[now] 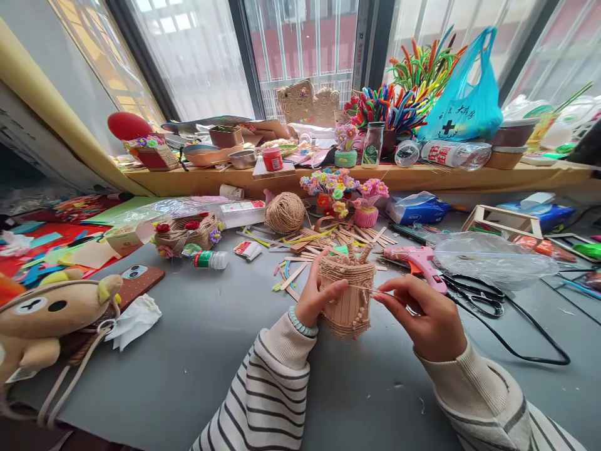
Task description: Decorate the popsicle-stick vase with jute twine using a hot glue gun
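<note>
My left hand [320,291] grips the left side of a small pot [342,305] made of wooden craft sticks, with twine wound around its rim and base. Its thumb presses on the front, just under the rim. Twine-wrapped pieces [359,253] stick up from the pot's opening. At the pot's right side, my right hand [425,313] pinches a thin strand of twine [369,289] that runs across the front toward the left thumb. A pink glue gun [420,262] lies just beyond my right hand, near black scissors [476,293].
Loose craft sticks [310,250] and a ball of twine [284,213] lie behind the pot. Crocheted flower pots [366,213] stand farther back. To the left are a decorated basket [185,235], a small bottle [211,259] and a plush bear bag [61,313]. A black cable [526,354] loops at right.
</note>
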A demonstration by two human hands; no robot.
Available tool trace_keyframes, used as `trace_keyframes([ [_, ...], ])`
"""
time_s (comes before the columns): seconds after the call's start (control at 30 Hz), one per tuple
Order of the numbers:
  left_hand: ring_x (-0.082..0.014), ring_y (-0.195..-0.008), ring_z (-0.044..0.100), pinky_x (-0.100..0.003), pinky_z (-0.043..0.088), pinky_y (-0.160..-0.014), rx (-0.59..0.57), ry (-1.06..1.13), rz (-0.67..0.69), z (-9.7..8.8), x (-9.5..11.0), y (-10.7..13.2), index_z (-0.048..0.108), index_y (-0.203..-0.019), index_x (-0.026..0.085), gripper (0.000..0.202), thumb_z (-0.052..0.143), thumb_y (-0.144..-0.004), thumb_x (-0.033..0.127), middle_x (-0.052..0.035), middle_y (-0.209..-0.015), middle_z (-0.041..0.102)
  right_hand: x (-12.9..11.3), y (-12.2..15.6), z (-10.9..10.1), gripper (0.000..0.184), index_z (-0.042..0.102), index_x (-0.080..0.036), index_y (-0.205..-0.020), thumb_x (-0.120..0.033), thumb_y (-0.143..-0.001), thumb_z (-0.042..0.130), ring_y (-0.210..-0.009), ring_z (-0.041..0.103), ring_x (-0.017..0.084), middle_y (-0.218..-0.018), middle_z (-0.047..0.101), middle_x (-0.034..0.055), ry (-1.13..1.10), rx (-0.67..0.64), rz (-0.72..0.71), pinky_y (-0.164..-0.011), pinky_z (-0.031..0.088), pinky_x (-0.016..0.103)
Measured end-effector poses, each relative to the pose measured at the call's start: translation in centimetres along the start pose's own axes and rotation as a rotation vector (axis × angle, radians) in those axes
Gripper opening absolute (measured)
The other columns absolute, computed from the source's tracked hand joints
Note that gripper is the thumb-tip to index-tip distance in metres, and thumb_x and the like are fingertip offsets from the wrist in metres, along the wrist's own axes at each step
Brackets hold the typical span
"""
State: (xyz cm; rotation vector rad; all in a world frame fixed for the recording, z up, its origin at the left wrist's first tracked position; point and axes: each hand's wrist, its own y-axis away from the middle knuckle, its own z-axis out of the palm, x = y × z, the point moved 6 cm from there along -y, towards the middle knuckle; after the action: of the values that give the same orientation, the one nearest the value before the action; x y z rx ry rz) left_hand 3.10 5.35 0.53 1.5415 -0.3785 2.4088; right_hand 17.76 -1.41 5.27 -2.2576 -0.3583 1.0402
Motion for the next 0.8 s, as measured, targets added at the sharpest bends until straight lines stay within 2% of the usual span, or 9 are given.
trace_keyframes([
  [0.13, -0.0288, -0.111, 0.049, -0.040, 0.035, -0.094, 0.039, 0.027, -0.015, 0.2, 0.0, 0.1, 0.030, -0.129, 0.019, 0.085, 0.072, -0.058, 0.035, -0.0094, -0.118, 0.055, -1.2, -0.2, 0.0, 0.005, 0.058, -0.020, -0.075, -0.023, -0.078, 0.056, -0.050, 0.045, 0.007, -0.059, 0.053, -0.0016, -0.010, -0.052, -0.122, -0.048, 0.039, 0.021],
  [0.37, -0.0263, -0.113, 0.048, -0.038, 0.032, -0.098, 0.076, 0.010, -0.009, -0.5, -0.2, -0.1, 0.029, -0.131, 0.021, 0.087, 0.072, -0.057, 0.037, -0.0073, -0.117, 0.056, -2.6, 0.1, 0.5, 0.004, 0.057, -0.019, -0.079, -0.019, -0.078, 0.053, -0.049, 0.044, 0.007, -0.058, 0.051, -0.0020, -0.062, -0.125, -0.214, -0.046, 0.040, 0.019],
  [0.6, -0.0246, -0.104, 0.055, -0.036, 0.039, -0.091, 0.076, 0.041, -0.069, -0.8, -0.9, -0.4, 0.027, -0.131, 0.020, 0.090, 0.072, -0.056, 0.042, -0.0074, -0.111, 0.060, -2.9, 0.4, 0.8, 0.006, 0.057, -0.018, -0.081, -0.018, -0.079, 0.052, -0.049, 0.047, 0.006, -0.060, 0.058, -0.0010, -0.093, -0.147, -0.223, -0.046, 0.042, 0.018],
  [0.8, -0.0225, -0.096, 0.058, -0.035, 0.042, -0.087, 0.159, 0.079, -0.042, -1.3, -0.8, -0.3, 0.033, -0.127, 0.020, 0.085, 0.075, -0.054, 0.037, -0.0061, -0.104, 0.063, -2.9, 0.4, 0.6, 0.008, 0.059, -0.018, -0.083, -0.017, -0.077, 0.055, -0.045, 0.049, 0.005, -0.057, 0.058, -0.0024, -0.155, -0.128, -0.204, -0.044, 0.043, 0.016],
])
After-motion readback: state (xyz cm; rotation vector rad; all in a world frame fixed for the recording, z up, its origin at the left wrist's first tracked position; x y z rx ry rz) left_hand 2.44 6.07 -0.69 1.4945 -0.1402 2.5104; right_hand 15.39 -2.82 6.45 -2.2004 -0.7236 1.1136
